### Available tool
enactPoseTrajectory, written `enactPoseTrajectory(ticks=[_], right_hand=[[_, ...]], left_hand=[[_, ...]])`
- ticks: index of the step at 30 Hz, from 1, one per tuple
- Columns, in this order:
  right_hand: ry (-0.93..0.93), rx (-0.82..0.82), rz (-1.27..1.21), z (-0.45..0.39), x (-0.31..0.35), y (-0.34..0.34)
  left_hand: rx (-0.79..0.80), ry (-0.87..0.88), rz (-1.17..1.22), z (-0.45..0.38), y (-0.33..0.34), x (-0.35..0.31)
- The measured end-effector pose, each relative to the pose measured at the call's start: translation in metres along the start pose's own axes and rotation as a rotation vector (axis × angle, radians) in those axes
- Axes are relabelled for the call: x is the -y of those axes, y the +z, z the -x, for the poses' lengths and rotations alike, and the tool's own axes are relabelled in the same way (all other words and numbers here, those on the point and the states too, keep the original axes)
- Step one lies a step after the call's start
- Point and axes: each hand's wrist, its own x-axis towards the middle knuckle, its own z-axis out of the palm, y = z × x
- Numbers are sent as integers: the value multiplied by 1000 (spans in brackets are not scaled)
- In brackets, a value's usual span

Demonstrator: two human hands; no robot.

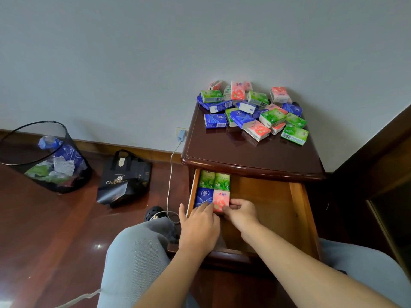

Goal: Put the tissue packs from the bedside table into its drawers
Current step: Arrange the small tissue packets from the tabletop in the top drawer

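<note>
Grip: both hands were down in the open drawer (pixel 262 196) at its front-left corner; left hand (pixel 199 227) lay flat, fingers together, on the blue pack (pixel 203 196); right hand (pixel 241 213) pinched the pink pack (pixel 220 200), thumb at its right edge, fingers curled at its near edge.
Bin: black mesh bin (pixel 47 156) stood far left on the floor, holding crumpled wrappers and a plastic bottle.
Bag: dark paper bag (pixel 124 178) lay slumped right of the bin.
Charger: blue plug (pixel 181 135) sat in the wall socket just left of the table; white cable (pixel 170 181) hung from it to the floor.
Shoe: black clog (pixel 153 213) showed near the cable's end.
Legs: grey trousers, left knee (pixel 135 247) left of the drawer.
Drawer packs: four lay flat in a two-by-two block against the left wall; two green packs (pixel 214 180) at the back, blue and pink in front, all touching. Rest of drawer bare wood.
Table: dark wooden bedside table (pixel 233 150), top drawer pulled out.
Pile: loose heap of tissue packs (pixel 255 110) in green, blue and pink sat at the back of the tabletop near the wall, some overlapping, some tilted.
Right edge: dark wooden furniture, unclear what.
</note>
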Motion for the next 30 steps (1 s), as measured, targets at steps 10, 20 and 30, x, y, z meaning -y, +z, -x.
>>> enactPoseTrajectory(ticks=[10, 20, 30], right_hand=[[24, 40, 7, -4, 2, -4], [-272, -73, 318, 10, 64, -64], [-374, -208, 54, -44, 131, -119]], left_hand=[[71, -11, 4, -3, -3, -2], [-262, 36, 66, -10, -21, -20], [-237, 48, 520, -102, -67, -92]])
